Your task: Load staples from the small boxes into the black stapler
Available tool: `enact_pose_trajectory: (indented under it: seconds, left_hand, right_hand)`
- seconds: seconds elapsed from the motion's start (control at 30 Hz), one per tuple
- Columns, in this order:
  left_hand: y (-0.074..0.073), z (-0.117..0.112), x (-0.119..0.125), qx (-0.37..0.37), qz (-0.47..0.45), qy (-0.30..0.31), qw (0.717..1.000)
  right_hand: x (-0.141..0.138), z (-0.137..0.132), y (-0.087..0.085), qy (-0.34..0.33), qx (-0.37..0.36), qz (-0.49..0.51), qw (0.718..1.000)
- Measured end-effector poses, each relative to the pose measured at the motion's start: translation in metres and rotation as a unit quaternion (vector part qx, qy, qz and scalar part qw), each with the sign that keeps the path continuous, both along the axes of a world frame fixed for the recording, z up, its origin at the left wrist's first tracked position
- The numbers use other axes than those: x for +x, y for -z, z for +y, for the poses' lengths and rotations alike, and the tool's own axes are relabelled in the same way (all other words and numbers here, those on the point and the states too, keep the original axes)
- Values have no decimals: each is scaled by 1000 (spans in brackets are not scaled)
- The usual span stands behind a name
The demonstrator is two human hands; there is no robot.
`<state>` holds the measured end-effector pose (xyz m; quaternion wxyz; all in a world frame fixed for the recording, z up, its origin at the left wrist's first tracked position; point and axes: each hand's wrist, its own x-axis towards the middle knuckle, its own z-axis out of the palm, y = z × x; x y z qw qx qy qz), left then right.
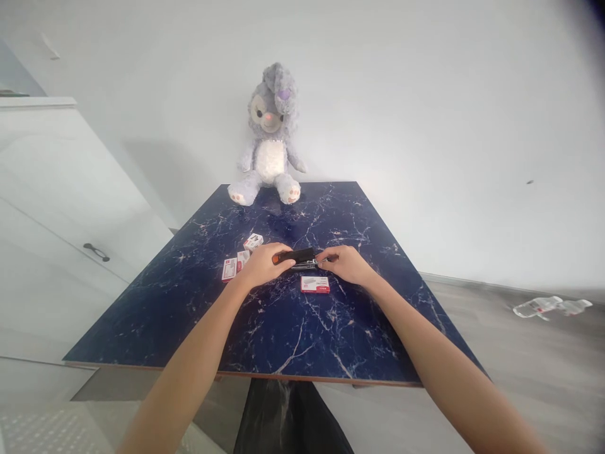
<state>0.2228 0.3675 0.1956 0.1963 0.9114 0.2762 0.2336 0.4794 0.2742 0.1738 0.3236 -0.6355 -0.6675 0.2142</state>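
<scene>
Over the middle of the table, my left hand grips a black stapler with an orange patch at its left end. A shiny metal strip shows along the stapler's lower side. My right hand is closed in a pinch at the stapler's right end; whatever small part lies between its fingertips is hidden. Just below the stapler lies a red and white small box. By my left hand are several more such boxes: a red and white box, another partly behind the hand, and a white box.
A grey plush toy sits at the far edge of the dark blue marbled table, against the wall. To the left stands a white cabinet with a dark handle. Clear plastic bottles lie on the floor at right.
</scene>
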Motion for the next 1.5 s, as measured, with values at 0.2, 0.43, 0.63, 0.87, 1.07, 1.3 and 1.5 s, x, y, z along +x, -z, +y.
enact_pose_trajectory:
  seconds: [0.2,0.43,0.63,0.87,1.07,1.3,1.5]
  left_hand:
    - [2,-2,2,-2,-2,2,1000]
    - [-5,3,-6,-30,44,2,999]
    - [-3,7,-9,-44,85,-20,995]
    - [1,4,-2,-23,76,-50,996]
    - [6,-23,28,39,38,-100,993]
    - [-23,16,-31,54,40,-291,954]
    - [-25,61,-101,-98,224,-320,915]
  right_hand:
    - [-5,-3,-5,-21,5,-33,999]
    - [5,-5,-16,89,20,-71,993]
    - [-30,-17,-15,81,-10,-163,983]
    - [-69,-28,-7,19,39,-279,959]
    - [-66,-23,-18,96,110,-180,973]
    - [-25,-37,-42,-202,-41,-156,966]
    - [-38,-35,-29,-193,-18,-121,974]
